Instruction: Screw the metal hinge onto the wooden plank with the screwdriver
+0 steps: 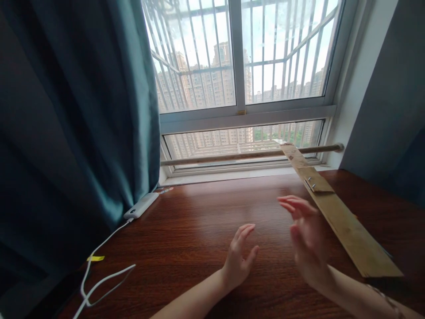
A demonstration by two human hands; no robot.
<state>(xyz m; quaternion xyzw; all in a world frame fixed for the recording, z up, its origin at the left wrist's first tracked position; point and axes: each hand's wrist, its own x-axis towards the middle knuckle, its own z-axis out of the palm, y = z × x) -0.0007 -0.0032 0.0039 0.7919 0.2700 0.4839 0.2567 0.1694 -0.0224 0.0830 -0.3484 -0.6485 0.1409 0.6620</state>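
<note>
My left hand [238, 257] hovers over the dark reddish wooden tabletop [186, 239], its fingers apart from the thumb and nothing in it. To its right, my right hand [306, 241] is raised, slightly smeared by motion, with thumb and fingers apart and no object between them. Nearest to the right hand is a long strip of brown cardboard [348, 230], which slants from the table's right side up toward the window rail. On the strip sits a smaller cardboard piece [317, 180] with two small metallic bits, too small to name.
At the left, a white power strip or similar white device [142, 205] lies against the blue curtain [139, 110], with a white cable [108, 239] running from it. A yellow tag [96, 258] is beside the cable. Behind the table, a horizontal rail [226, 157] crosses the barred window.
</note>
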